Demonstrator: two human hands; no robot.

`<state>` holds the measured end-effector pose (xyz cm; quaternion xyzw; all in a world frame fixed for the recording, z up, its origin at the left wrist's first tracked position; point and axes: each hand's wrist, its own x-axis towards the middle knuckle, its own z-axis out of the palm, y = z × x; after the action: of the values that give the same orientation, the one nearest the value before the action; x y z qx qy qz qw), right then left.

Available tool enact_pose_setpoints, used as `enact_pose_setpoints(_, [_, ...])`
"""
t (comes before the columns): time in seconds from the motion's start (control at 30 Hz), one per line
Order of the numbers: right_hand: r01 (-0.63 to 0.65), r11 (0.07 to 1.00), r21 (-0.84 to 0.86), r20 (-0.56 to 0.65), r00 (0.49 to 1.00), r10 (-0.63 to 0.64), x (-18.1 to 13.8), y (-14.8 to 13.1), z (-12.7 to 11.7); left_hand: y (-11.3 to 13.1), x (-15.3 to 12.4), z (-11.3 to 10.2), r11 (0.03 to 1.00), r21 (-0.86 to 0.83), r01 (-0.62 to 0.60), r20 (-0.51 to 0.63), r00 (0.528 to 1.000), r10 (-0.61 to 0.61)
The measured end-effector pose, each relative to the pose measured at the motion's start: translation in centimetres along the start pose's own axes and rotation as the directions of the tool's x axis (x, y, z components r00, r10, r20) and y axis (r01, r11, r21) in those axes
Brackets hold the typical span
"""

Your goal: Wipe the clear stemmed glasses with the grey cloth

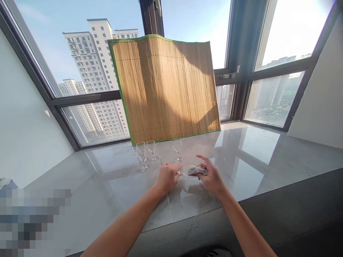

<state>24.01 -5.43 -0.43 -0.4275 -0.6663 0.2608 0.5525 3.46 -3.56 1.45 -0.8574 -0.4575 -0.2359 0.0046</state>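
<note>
My left hand [168, 177] is closed around one end of a clear glass [185, 171], which is tipped on its side just above the tiled ledge. My right hand [212, 177] pinches a crumpled whitish cloth [197, 171] at the glass's other end, its index finger raised. The cloth appears to reach into the glass, though its exact place is hard to tell through the clear wall. Beyond my hands a stemmed glass [177, 147] stands upright. To the left, a small group of similar stemmed glasses [151, 147] stands close together, partly overlapping.
A bamboo mat [168, 89] with green edging leans against the window behind the glasses. The shiny grey tiled ledge [115, 200] ends at a front edge near my forearms. Dark window frames [88, 96] and white walls [318, 107] border it. A pixelated patch covers the lower left.
</note>
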Motion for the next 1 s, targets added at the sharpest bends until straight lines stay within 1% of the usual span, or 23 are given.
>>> enact_pose_setpoints(0.07, [-0.044,0.987,0.153,0.026,0.999,0.040,-0.1,-0.4,-0.1,0.2,0.1,-0.1,0.998,-0.052,-0.024,0.016,1.000,0.025])
enact_pose_setpoints(0.13, [-0.079,0.957,0.280,0.020,0.997,0.076,-0.1,-0.8,-0.1,0.3,0.2,-0.2,0.993,-0.109,-0.050,0.005,0.999,0.051])
enact_pose_setpoints(0.2, [-0.101,0.927,0.360,-0.012,0.994,0.113,-0.2,-1.2,-0.1,0.3,0.2,-0.2,0.985,-0.162,-0.065,-0.020,0.998,0.063])
enact_pose_setpoints(0.27, [-0.116,0.908,0.402,-0.087,0.983,0.164,-0.2,-1.4,-0.2,0.2,0.2,0.1,0.966,-0.252,-0.059,-0.017,0.998,0.057])
enact_pose_setpoints(0.33, [-0.125,0.915,0.384,-0.219,0.950,0.222,-0.1,-1.2,-0.3,0.2,0.2,0.7,0.919,-0.394,-0.012,0.015,1.000,0.019])
enact_pose_setpoints(0.4, [-0.140,0.945,0.295,-0.364,0.898,0.247,0.0,-0.6,-0.4,0.3,0.2,1.1,0.844,-0.533,0.065,0.044,0.998,-0.049])
enact_pose_setpoints(0.43, [-0.152,0.960,0.234,-0.413,0.879,0.240,0.1,-0.3,-0.5,0.4,0.2,1.3,0.802,-0.590,0.098,0.050,0.995,-0.084])
enact_pose_setpoints(0.47, [-0.165,0.971,0.175,-0.434,0.872,0.226,0.2,0.1,-0.4,0.5,0.2,1.3,0.761,-0.639,0.116,0.048,0.993,-0.111])
enact_pose_setpoints(0.5, [-0.174,0.976,0.129,-0.423,0.881,0.213,0.3,0.4,-0.3,0.7,0.3,1.2,0.727,-0.677,0.118,0.041,0.992,-0.123])
enact_pose_setpoints(0.53, [-0.178,0.978,0.108,-0.380,0.902,0.206,0.3,0.7,-0.2,0.9,0.3,1.1,0.702,-0.703,0.108,0.027,0.992,-0.126])
enact_pose_setpoints(0.57, [-0.178,0.978,0.112,-0.304,0.930,0.205,0.3,0.8,0.0,1.1,0.4,0.9,0.690,-0.718,0.093,0.009,0.992,-0.124])
enact_pose_setpoints(0.63, [-0.176,0.968,0.179,-0.102,0.975,0.196,0.3,0.6,0.5,1.4,0.5,0.5,0.675,-0.733,0.084,-0.009,0.991,-0.133])
enact_pose_setpoints(0.67, [-0.178,0.956,0.231,-0.009,0.983,0.185,0.2,0.3,0.6,1.4,0.5,0.5,0.656,-0.748,0.101,0.004,0.989,-0.147])
enact_pose_setpoints(0.7, [-0.184,0.940,0.286,0.056,0.983,0.175,0.2,-0.1,0.7,1.3,0.6,0.5,0.621,-0.774,0.128,0.032,0.986,-0.164])
enact_pose_setpoints(0.73, [-0.191,0.922,0.336,0.086,0.981,0.172,0.1,-0.4,0.6,1.1,0.7,0.6,0.574,-0.804,0.156,0.063,0.982,-0.180])
enact_pose_setpoints(0.77, [-0.197,0.904,0.380,0.081,0.980,0.180,0.0,-0.8,0.5,0.8,0.8,0.8,0.529,-0.829,0.180,0.091,0.978,-0.190])
enact_pose_setpoints(0.8, [-0.199,0.887,0.417,0.050,0.979,0.196,0.0,-1.1,0.3,0.5,0.8,1.1,0.503,-0.842,0.196,0.106,0.974,-0.202])
enact_pose_setpoints(0.83, [-0.197,0.874,0.445,0.004,0.976,0.218,0.0,-1.3,0.1,0.0,0.9,1.4,0.504,-0.838,0.209,0.108,0.969,-0.222])
enact_pose_setpoints(0.87, [-0.194,0.867,0.459,-0.048,0.969,0.242,0.0,-1.3,-0.1,-0.4,1.0,1.7,0.532,-0.817,0.222,0.098,0.963,-0.251])
enact_pose_setpoints(0.93, [-0.189,0.870,0.456,-0.138,0.951,0.278,0.2,-1.2,-0.4,-1.3,1.1,2.2,0.626,-0.738,0.252,0.064,0.949,-0.307])
enact_pose_setpoints(1.0, [-0.191,0.881,0.434,-0.192,0.935,0.297,0.3,-0.9,-0.4,-2.0,1.3,2.5,0.697,-0.663,0.272,0.031,0.941,-0.338])
